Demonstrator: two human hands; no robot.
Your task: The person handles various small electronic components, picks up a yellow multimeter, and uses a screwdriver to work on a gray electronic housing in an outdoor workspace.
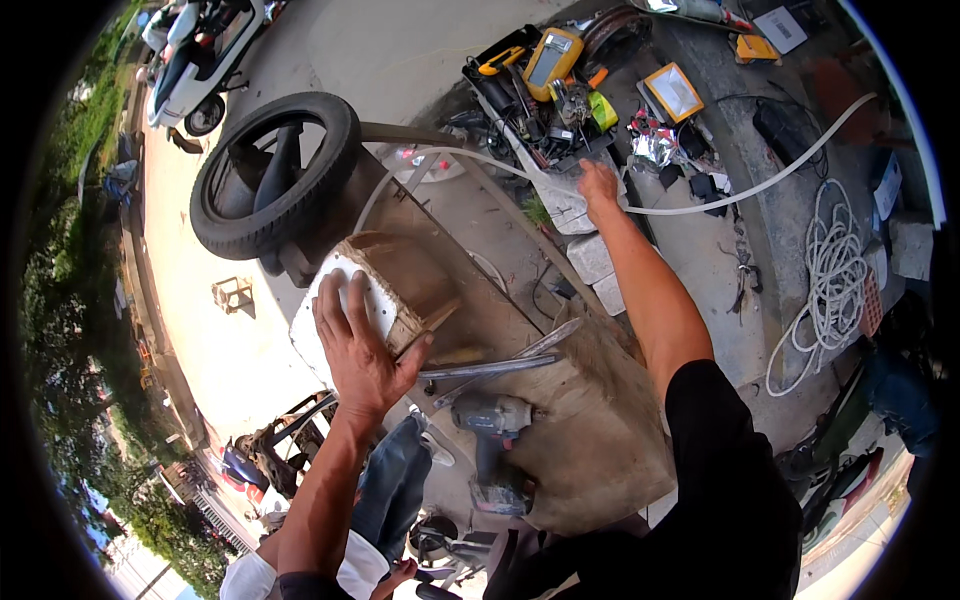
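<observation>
The left grip (355, 350) is spread open, fingers laid over the white, holed face of a brown-sided block (392, 285) with the thumb at its lower corner; it presses rather than wraps. A flat palm and wide fingers suit so broad a face, and even pressure would help stop it tipping. The right grip (598, 188) is at the near edge of the toolbox (520, 130), fingers curled in; what it has hold of, if anything, is too small to tell. With that arm stretched out, the left should carry the steadying alone. The block is at the left side of the desk (590, 420), near the tyre (335, 205). Metal bars (490, 368) and a power tool (488, 445) lie nearby, so mind the thumb around them.
</observation>
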